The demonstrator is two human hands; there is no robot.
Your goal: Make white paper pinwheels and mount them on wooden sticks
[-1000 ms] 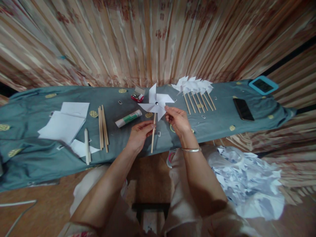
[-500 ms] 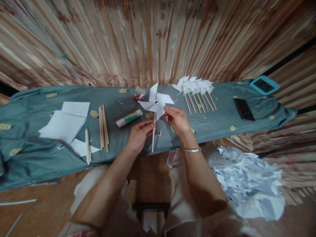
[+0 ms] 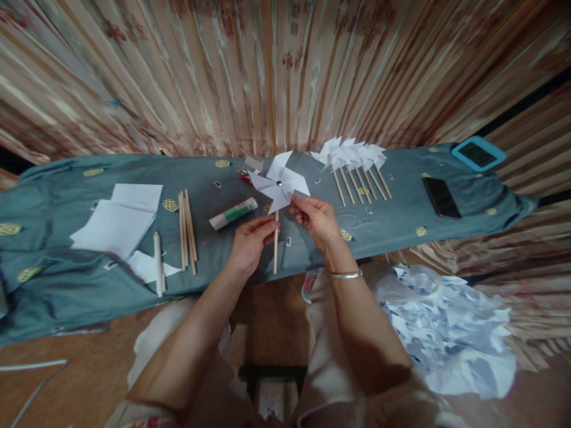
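Pleated, patterned curtains (image 3: 223,71) hang behind the long table I am watching, its grey-green cloth (image 3: 386,229) printed with yellow motifs. Nearest my viewpoint, to the right below the table edge, sits a clear bag (image 3: 450,333) full of white paper scraps. Both forearms reach forward from there, a silver bangle (image 3: 344,275) on the right wrist.

I see the left hand (image 3: 248,246) with thumb and fingers closed, pinching a wooden stick (image 3: 276,249) partway down; the stick's lower end points back toward me. At its top, over the middle of the table, is a white paper pinwheel (image 3: 289,178) with a shiny pin at its centre. The right hand (image 3: 319,223) has thumb and forefinger drawn together at the pinwheel's lower right blade, touching the paper, the other fingers curled; from my end I cannot tell whether they grip that blade or only press on it.

Left of the hands lie a slim white tool (image 3: 157,264), several loose sticks (image 3: 188,232) and a stack of white paper (image 3: 116,226). A green-and-white tube (image 3: 233,214) rests just beyond the left hand. Over on the right I have a dark phone (image 3: 441,197). Farther back are an open red box (image 3: 244,176), partly hidden by the pinwheel, a row of assembled pinwheels (image 3: 350,156) and a blue-framed device (image 3: 478,154).
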